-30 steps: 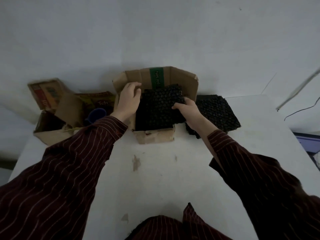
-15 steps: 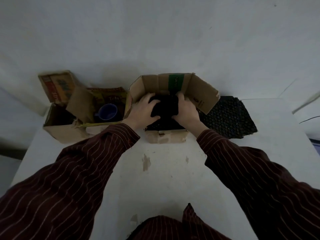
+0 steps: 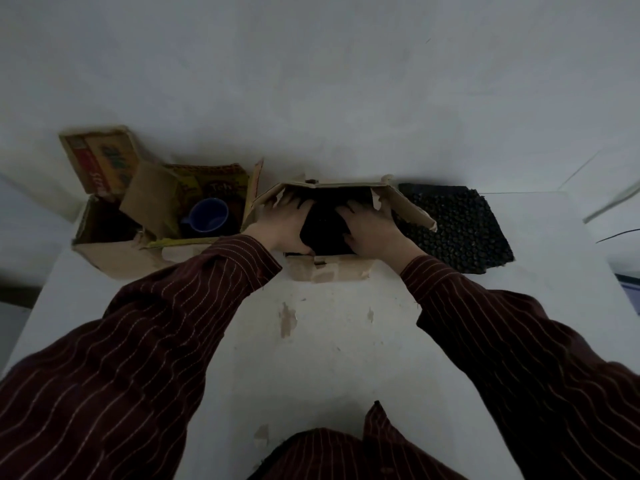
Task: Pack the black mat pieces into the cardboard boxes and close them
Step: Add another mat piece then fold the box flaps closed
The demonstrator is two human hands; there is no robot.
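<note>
Reading the surface (image 3: 329,358) from left to right, you first meet an open cardboard box (image 3: 114,251) at the far left; its contents are too dark to identify. Just beside it stands a printed box (image 3: 211,178), flaps up, holding a blue cup (image 3: 206,216). Neither is closed.

The centre box (image 3: 325,270) is the one in hand. Your left hand (image 3: 284,225) and right hand (image 3: 372,226) lie palm-down inside it, fingers spread flat on a black mat piece (image 3: 323,230), pressing rather than pinching. Its flaps stand open.

At the right, a stack of black mat pieces (image 3: 457,230) rests on the surface, touching the centre box's right flap. Judged from this, packing is partway: the stack remains, and no box is shut.
</note>
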